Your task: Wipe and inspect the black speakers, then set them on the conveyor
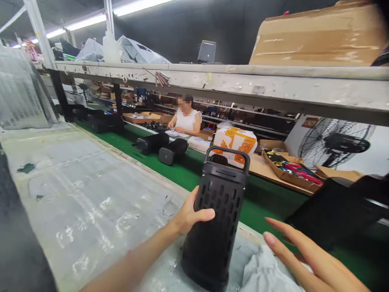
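Note:
My left hand (191, 215) is wrapped round the side of a black portable speaker (217, 227), its thumb lying across the front. The speaker stands nearly upright, slightly tilted, with slotted holes over its upper body and a loop handle on top. Its base is at the plastic-covered bench; I cannot tell whether it touches. To the right of the speaker, my right hand (306, 251) is open with its fingers apart and nothing in them. Between the right hand and the speaker's base lies a crumpled whitish cloth or bag (264, 269).
Beyond the bench (91, 194) runs a green conveyor belt (130, 156) carrying more black speakers (173, 151). A shelf (212, 75) crosses overhead, holding a large cardboard box (316, 36). Across the belt sits a person (187, 119). A fan (337, 142) and a taped box (234, 140) are at right.

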{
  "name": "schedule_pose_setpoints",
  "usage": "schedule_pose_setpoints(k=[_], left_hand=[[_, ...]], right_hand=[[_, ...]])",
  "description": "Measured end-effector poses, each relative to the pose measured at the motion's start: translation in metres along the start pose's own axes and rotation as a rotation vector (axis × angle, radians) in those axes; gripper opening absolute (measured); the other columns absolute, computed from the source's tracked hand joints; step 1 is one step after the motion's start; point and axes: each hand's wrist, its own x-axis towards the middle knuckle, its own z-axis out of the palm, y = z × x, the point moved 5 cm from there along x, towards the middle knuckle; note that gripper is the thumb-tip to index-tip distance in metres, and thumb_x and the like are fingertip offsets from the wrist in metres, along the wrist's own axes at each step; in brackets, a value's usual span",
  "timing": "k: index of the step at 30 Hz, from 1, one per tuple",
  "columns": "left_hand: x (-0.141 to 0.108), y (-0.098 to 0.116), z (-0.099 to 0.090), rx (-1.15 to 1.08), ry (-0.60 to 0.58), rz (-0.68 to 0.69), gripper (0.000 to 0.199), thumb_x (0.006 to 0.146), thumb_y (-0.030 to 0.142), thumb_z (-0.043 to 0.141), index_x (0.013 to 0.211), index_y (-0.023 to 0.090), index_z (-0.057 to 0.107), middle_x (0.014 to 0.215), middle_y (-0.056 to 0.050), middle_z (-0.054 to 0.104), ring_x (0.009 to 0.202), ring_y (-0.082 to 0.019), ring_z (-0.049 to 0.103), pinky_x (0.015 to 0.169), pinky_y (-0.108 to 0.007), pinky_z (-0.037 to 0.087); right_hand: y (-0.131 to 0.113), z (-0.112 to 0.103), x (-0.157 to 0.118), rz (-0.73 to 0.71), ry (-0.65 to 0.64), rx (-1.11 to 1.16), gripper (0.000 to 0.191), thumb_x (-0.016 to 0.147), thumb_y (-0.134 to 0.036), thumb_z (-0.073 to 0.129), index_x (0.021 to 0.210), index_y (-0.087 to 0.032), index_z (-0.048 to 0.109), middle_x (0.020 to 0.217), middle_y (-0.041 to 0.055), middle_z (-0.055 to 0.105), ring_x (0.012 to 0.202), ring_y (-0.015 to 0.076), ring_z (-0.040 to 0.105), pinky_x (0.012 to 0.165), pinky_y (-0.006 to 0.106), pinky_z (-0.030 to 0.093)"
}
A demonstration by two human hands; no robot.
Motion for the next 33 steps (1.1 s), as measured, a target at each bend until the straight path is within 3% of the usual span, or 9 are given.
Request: schedule_pose_setpoints(k=[4, 9, 13, 15, 17, 20, 24, 28, 33], left_hand=[[0.001, -0.002, -0.007, -0.001, 0.08, -0.01, 0.07, 0.061, 0.043, 0.08, 0.117, 0.013, 0.049, 0.116, -0.013, 0.061, 0.105, -0.028, 0.058, 0.092, -0.038, 0.045], [0.0, 0.0, -0.007, 0.057, 0.151, 0.008, 0.071, 0.062, 0.04, 0.08, 0.119, 0.012, 0.048, 0.119, -0.014, 0.058, 0.111, -0.03, 0.055, 0.098, -0.044, 0.042], [-0.007, 0.006, -0.003, 0.239, 0.22, 0.033, 0.075, 0.062, 0.046, 0.082, 0.121, 0.014, 0.047, 0.121, -0.013, 0.058, 0.111, -0.03, 0.055, 0.098, -0.045, 0.043], [-0.014, 0.013, 0.003, 0.389, 0.236, 0.056, 0.075, 0.073, 0.055, 0.072, 0.129, 0.014, 0.044, 0.129, -0.014, 0.053, 0.12, -0.031, 0.05, 0.105, -0.046, 0.038], [-0.021, 0.02, 0.013, 0.531, 0.217, 0.075, 0.073, 0.089, 0.062, 0.044, 0.139, 0.01, 0.036, 0.141, -0.017, 0.043, 0.132, -0.029, 0.039, 0.113, -0.045, 0.029], [-0.027, 0.026, 0.027, 0.678, 0.132, 0.095, 0.073, 0.097, 0.056, 0.013, 0.148, 0.005, 0.024, 0.146, -0.019, 0.035, 0.137, -0.028, 0.033, 0.116, -0.043, 0.024], [-0.022, 0.02, 0.036, 0.604, -0.083, 0.129, 0.057, 0.097, 0.045, 0.032, 0.142, 0.012, 0.042, 0.135, -0.014, 0.049, 0.125, -0.025, 0.047, 0.108, -0.038, 0.036], [-0.014, 0.0, 0.03, 0.41, -0.084, 0.051, 0.04, 0.092, 0.035, 0.047, 0.123, 0.016, 0.061, 0.124, -0.011, 0.058, 0.117, -0.024, 0.053, 0.101, -0.038, 0.042], [-0.022, -0.024, 0.037, 0.105, -0.112, -0.237, 0.067, 0.083, 0.047, 0.063, 0.141, 0.022, 0.041, 0.145, -0.01, 0.042, 0.13, -0.03, 0.044, 0.109, -0.045, 0.034]], right_hand=[[-0.037, 0.043, 0.012, -0.105, -0.089, 0.155, 0.084, 0.077, -0.084, 0.033, 0.147, -0.039, 0.023, 0.151, -0.0045, 0.03, 0.137, 0.0225, 0.032, 0.117, 0.046, 0.021], [-0.077, 0.064, 0.002, -0.134, 0.053, 0.404, 0.084, 0.085, -0.077, 0.035, 0.151, -0.036, 0.003, 0.151, 0.0047, 0.03, 0.136, 0.0269, 0.034, 0.113, 0.053, 0.025], [-0.09, 0.08, -0.011, -0.165, 0.154, 0.466, 0.083, 0.089, -0.07, 0.035, 0.152, -0.031, -0.004, 0.156, 0.004, 0.017, 0.143, 0.0243, 0.018, 0.117, 0.049, 0.014], [-0.088, 0.087, -0.015, -0.2, 0.263, 0.474, 0.094, 0.086, -0.072, 0.039, 0.151, -0.024, -0.009, 0.157, 0.0089, 0.01, 0.143, 0.0269, 0.014, 0.116, 0.051, 0.012], [-0.081, 0.089, -0.018, -0.256, 0.413, 0.418, 0.118, 0.073, -0.076, 0.055, 0.15, -0.017, -0.012, 0.156, 0.015, 0.004, 0.142, 0.033, 0.014, 0.115, 0.053, 0.014], [-0.058, 0.085, -0.017, -0.279, 0.572, 0.441, 0.132, 0.057, -0.067, 0.074, 0.151, -0.013, -0.001, 0.152, 0.0197, 0.011, 0.136, 0.0411, 0.023, 0.11, 0.059, 0.02], [-0.017, 0.073, -0.011, -0.239, 0.598, 0.625, 0.104, 0.066, -0.06, 0.069, 0.147, -0.013, 0.023, 0.147, 0.0161, 0.028, 0.134, 0.0395, 0.025, 0.112, 0.059, 0.011], [0.001, 0.079, -0.014, -0.052, 0.477, 1.074, 0.095, 0.062, -0.056, 0.072, 0.142, -0.023, 0.033, 0.143, 0.0065, 0.04, 0.131, 0.0341, 0.036, 0.113, 0.051, 0.02], [-0.019, 0.1, -0.034, 0.3, 0.184, 1.438, 0.066, 0.066, -0.064, 0.061, 0.113, -0.018, 0.061, 0.098, 0.0082, 0.07, 0.105, 0.0344, 0.061, 0.093, 0.049, 0.049]])
